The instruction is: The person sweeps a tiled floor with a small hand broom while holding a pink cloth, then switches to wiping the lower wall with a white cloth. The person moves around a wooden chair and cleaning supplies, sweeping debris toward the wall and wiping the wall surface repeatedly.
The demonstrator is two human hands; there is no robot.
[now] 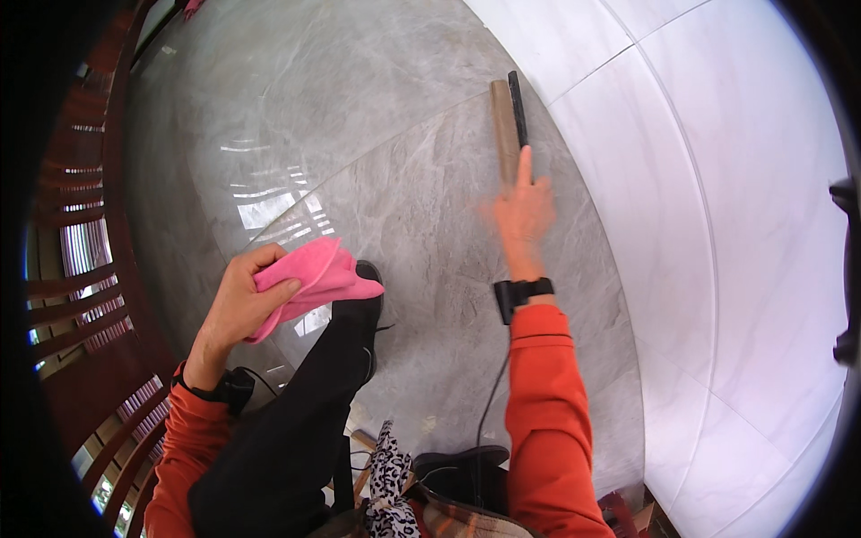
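Note:
My left hand [235,296] grips a folded pink cloth [309,279], the thumb pressed on top, above my black shoe [368,272]. My right hand [525,208], blurred by motion, reaches out with its index finger extended along the near end of a narrow black strip [516,107]. A long brown bar [503,131] lies beside that strip on the left, its near end hidden by the hand. Whether my right fingers hold the strip or only touch it is unclear.
Grey marble-look tiles [417,222] cover the floor. On the right rises a white tiled wall [672,202]. Dark red wooden slatted furniture [121,269] borders the left side. A cable [494,397] hangs from my right wristband, and a leopard-print fabric [387,471] hangs at my front.

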